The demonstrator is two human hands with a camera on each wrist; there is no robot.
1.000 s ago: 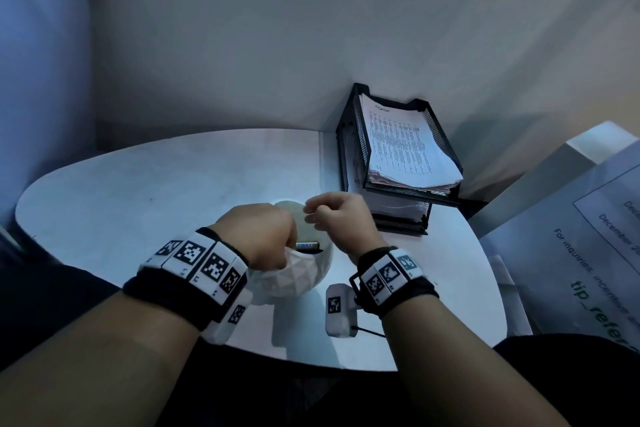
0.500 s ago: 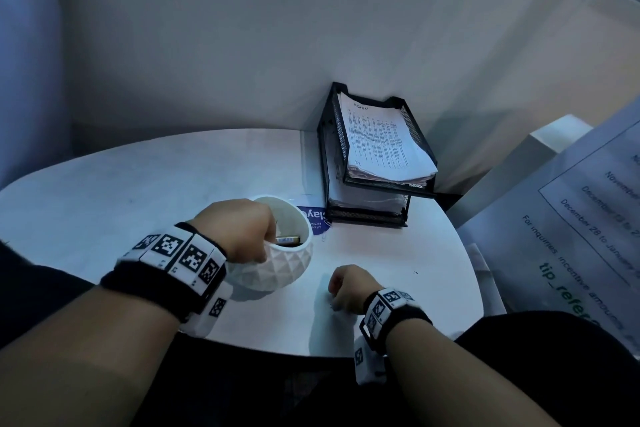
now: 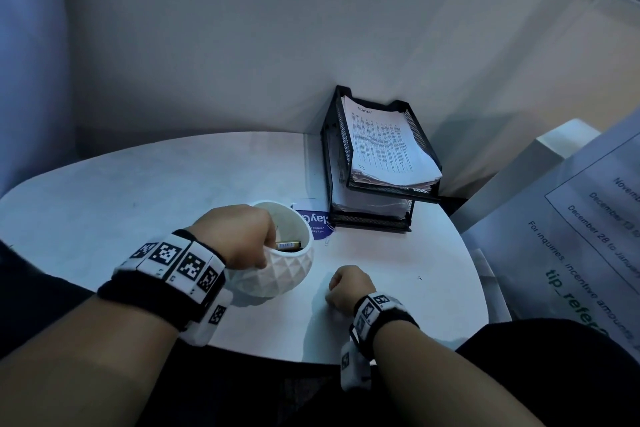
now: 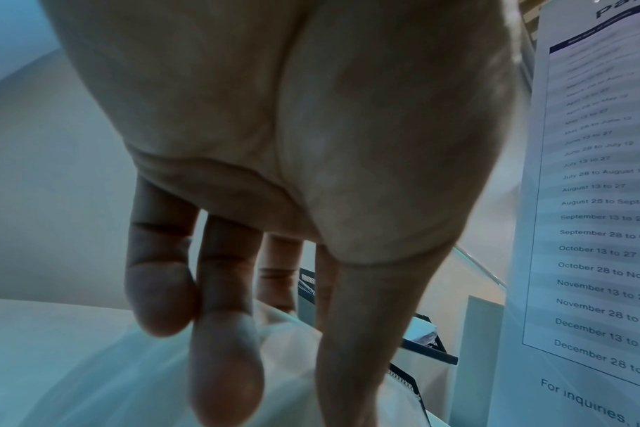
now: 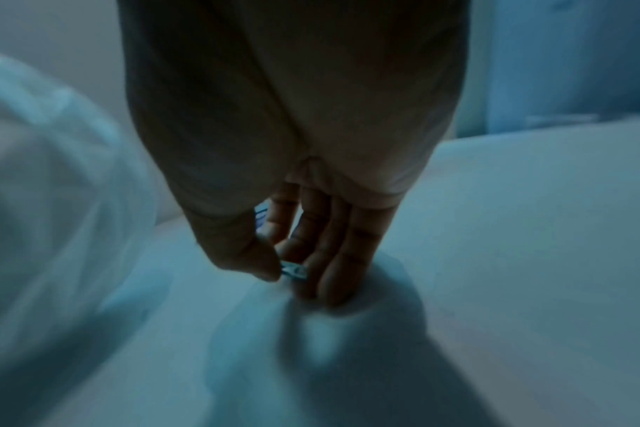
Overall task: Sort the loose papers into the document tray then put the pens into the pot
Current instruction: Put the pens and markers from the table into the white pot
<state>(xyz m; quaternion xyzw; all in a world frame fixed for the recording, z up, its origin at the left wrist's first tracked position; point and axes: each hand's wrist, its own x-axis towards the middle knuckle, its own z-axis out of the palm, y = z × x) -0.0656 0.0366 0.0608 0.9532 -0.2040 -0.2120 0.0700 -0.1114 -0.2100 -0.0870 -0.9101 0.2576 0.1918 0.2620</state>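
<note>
A white faceted pot [image 3: 277, 277] stands on the round white table [image 3: 138, 191], with a pen [image 3: 289, 245] lying inside it. My left hand [image 3: 239, 239] grips the pot's left rim; in the left wrist view its fingers [image 4: 223, 346] reach down over the pot [image 4: 128, 390]. My right hand [image 3: 346, 288] rests on the table just right of the pot, fingers curled. In the right wrist view its thumb and fingers [image 5: 293, 268] pinch a small clear piece [image 5: 295, 270] against the tabletop; what it is cannot be told. The black mesh document tray [image 3: 334, 163] holds stacked papers [image 3: 388, 149] on both tiers.
A purple card [image 3: 313, 218] and a paper clip [image 3: 329, 229] lie between the pot and the tray. A large printed sheet [image 3: 588, 236] hangs at the right, past the table's edge. A wall runs close behind the tray. The blurred pot [image 5: 37, 202] fills the right wrist view's left side.
My right hand has come down from above the pot to the table beside it. The left hand has stayed on the pot's rim.
</note>
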